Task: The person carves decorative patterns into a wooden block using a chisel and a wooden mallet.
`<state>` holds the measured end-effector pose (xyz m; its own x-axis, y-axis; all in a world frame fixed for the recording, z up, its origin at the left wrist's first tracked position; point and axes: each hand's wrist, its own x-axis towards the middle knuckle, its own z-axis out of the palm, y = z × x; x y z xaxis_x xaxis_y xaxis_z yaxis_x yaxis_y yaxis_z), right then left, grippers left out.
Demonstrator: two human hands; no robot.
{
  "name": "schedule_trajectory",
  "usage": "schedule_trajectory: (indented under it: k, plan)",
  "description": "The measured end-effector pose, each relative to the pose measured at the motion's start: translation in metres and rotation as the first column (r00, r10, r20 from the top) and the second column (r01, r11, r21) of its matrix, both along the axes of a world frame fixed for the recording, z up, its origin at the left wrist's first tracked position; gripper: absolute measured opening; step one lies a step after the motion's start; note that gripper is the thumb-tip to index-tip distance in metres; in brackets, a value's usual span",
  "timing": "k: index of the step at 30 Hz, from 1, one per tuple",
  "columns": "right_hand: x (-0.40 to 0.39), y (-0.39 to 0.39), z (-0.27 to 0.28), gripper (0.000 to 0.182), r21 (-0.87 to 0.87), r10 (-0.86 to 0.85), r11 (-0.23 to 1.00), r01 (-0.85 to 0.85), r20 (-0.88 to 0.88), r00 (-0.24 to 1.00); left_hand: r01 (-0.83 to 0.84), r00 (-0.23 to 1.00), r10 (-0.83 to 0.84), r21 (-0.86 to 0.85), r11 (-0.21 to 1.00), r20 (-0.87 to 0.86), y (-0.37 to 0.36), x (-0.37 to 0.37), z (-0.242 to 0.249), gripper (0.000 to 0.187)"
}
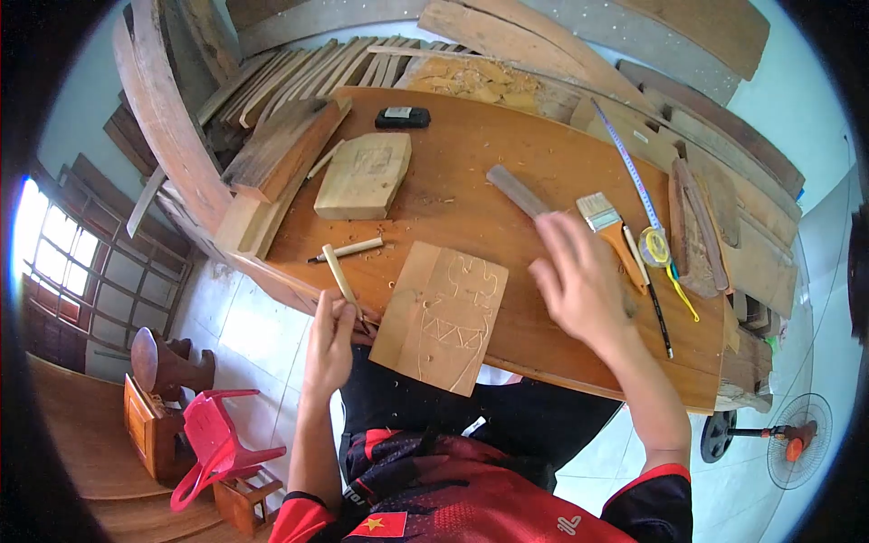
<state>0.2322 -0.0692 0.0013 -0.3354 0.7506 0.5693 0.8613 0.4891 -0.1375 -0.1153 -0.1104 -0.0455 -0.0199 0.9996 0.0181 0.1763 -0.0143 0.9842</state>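
Observation:
My left hand [331, 342] is closed around a carving tool with a pale wooden handle [336, 273], held upright beside the board's left edge. A flat wooden board [439, 317] with carved outlines and a zigzag band lies at the table's front edge. Over the table to the right of the board, my right hand [575, 281] has its fingers apart and holds nothing. Just beyond its fingertips is a dark flat bar [517, 190]. A second tool with a pale handle [348, 251] lies left of the board.
On the table [471, 145] are a wood block [364, 176], a black case [403, 118], a brush [611, 235], a pencil [647, 290] and a tape measure [653, 244]. Planks [308, 77] stand behind. A pink chair [222, 439] and a fan [798, 442] are on the floor.

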Motion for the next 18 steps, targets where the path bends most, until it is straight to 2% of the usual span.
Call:
schedule_trajectory:
  k: [2, 4, 6, 7, 10, 11, 13, 15, 18]
  plan:
    - [-0.030, -0.024, 0.008, 0.055, -0.070, 0.366, 0.928, -0.367, -0.019, 0.930, -0.023, 0.996, 0.023, -0.003, 1.000, -0.084, -0.002, 0.008, 0.000, 0.018]
    - [-0.056, -0.048, -0.001, 0.061, -0.227, 0.649, 0.732, -0.643, -0.059, 0.759, -0.002, 0.975, 0.023, 0.094, 0.996, -0.221, -0.005, 0.005, -0.005, 0.017]
    - [-0.057, -0.045, -0.004, 0.065, -0.292, 0.703, 0.689, -0.663, 0.049, 0.710, 0.031, 0.944, 0.031, 0.182, 0.983, -0.330, -0.009, 0.007, -0.004, 0.017]
    - [-0.055, -0.041, -0.006, 0.067, -0.328, 0.727, 0.669, -0.667, 0.105, 0.678, 0.006, 0.933, 0.044, 0.138, 0.990, -0.356, -0.014, 0.011, 0.003, 0.017]
    - [-0.022, 0.001, -0.006, 0.070, -0.311, 0.389, 0.897, -0.314, 0.221, 0.894, 0.019, 0.937, 0.059, 0.220, 0.975, -0.343, -0.016, 0.011, -0.007, 0.017]
    - [-0.023, -0.005, -0.009, 0.069, -0.239, 0.236, 0.948, -0.210, 0.088, 0.968, 0.021, 0.934, 0.060, 0.223, 0.975, -0.351, -0.018, 0.012, -0.010, 0.017]
    - [-0.047, -0.034, 0.000, 0.068, -0.289, 0.531, 0.816, -0.500, 0.033, 0.847, 0.014, 0.927, 0.078, 0.242, 0.970, -0.367, -0.015, 0.014, -0.012, 0.017]
    - [-0.072, -0.063, 0.010, 0.068, -0.376, 0.767, 0.597, -0.709, 0.008, 0.642, 0.016, 0.925, 0.093, 0.281, 0.959, -0.368, -0.016, 0.015, -0.013, 0.018]
    - [-0.032, -0.022, -0.006, 0.070, -0.419, 0.615, 0.752, -0.509, 0.165, 0.771, 0.034, 0.907, 0.086, 0.275, 0.961, -0.412, -0.016, 0.012, -0.012, 0.018]
